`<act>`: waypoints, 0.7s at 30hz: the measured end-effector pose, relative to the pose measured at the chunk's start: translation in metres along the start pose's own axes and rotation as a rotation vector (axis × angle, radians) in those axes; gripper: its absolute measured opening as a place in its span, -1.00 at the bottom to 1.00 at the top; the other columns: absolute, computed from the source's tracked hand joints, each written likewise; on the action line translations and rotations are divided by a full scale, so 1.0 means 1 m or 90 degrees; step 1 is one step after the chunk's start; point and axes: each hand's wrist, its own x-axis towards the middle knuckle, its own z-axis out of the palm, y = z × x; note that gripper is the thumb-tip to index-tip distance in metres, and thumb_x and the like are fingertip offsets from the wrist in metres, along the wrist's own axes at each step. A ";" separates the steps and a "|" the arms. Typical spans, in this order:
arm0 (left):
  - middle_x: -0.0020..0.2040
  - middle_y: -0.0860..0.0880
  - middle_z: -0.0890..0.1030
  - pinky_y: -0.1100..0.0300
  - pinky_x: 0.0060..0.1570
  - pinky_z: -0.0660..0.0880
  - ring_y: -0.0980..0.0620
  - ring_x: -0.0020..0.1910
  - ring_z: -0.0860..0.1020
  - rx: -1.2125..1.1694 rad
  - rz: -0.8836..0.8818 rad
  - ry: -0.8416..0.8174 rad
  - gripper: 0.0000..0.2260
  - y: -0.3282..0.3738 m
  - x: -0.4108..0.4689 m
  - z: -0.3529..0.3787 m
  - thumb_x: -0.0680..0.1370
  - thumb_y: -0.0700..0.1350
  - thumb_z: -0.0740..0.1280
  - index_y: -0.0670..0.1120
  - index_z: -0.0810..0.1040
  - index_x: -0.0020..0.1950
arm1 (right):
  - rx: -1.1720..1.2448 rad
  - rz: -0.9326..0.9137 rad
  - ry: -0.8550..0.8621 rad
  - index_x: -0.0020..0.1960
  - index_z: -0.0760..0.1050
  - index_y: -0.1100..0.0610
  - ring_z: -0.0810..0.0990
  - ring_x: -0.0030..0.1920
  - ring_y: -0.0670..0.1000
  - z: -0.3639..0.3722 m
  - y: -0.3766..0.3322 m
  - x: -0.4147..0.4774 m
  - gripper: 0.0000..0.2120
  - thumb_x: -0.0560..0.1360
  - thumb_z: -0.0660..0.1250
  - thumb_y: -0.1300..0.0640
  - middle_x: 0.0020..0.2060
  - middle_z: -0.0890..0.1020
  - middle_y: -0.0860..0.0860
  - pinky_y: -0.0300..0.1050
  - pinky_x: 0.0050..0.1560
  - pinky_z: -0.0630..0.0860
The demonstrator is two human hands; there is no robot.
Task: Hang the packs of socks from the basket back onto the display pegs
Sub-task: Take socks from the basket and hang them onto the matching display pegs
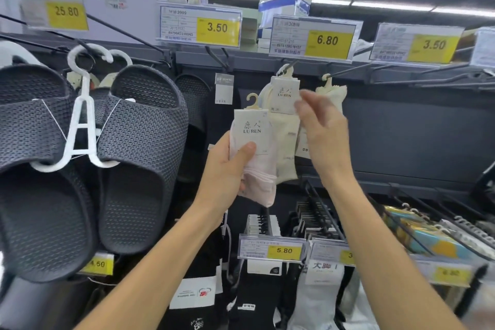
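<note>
Peg wall (401, 128): pink sock pack (253, 142) held in L hand (227, 169); R hand (321, 131) slack, empty; hook (251, 100) to be eased onto peg (292, 64).

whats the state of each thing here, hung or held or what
pale pink LU REN sock pack, held, hook not hung
cream LU REN sock pack, hanging from black wire peg
left hand, gripping pink pack
right hand, raised by cream pack, blurred, grip unclear
dark grey textured slippers, hanging on white hanger

A pink sock pack (251, 142), upright, beside a cream pack (284, 94) on its peg (292, 64).
</note>
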 end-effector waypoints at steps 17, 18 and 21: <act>0.04 0.24 0.63 0.14 0.11 0.56 0.28 0.08 0.57 0.401 0.056 -0.051 -0.87 -0.018 -0.032 0.013 0.59 -0.04 0.32 0.13 0.55 0.12 | 0.015 0.089 -0.025 0.37 0.47 0.10 0.65 -0.04 -0.08 -0.004 0.005 0.061 -0.57 0.53 0.29 0.33 -0.05 0.64 -0.06 -0.15 0.00 0.64; 0.05 0.22 0.63 0.11 0.12 0.56 0.25 0.08 0.56 0.451 0.064 -0.050 -0.87 -0.019 -0.036 0.012 0.59 -0.02 0.31 0.12 0.55 0.13 | 0.003 0.075 -0.028 0.39 0.45 0.10 0.63 -0.04 -0.09 -0.001 0.007 0.063 -0.56 0.53 0.29 0.32 -0.04 0.63 -0.07 -0.18 0.00 0.63; 0.06 0.17 0.62 0.07 0.05 0.54 0.15 0.08 0.54 0.641 0.156 -0.030 -0.86 -0.024 -0.048 0.010 0.58 0.02 0.29 0.10 0.54 0.13 | -0.038 0.035 -0.018 0.41 0.44 0.13 0.56 -0.12 -0.20 0.003 0.010 0.067 -0.55 0.54 0.28 0.31 -0.04 0.59 -0.08 -0.33 -0.09 0.57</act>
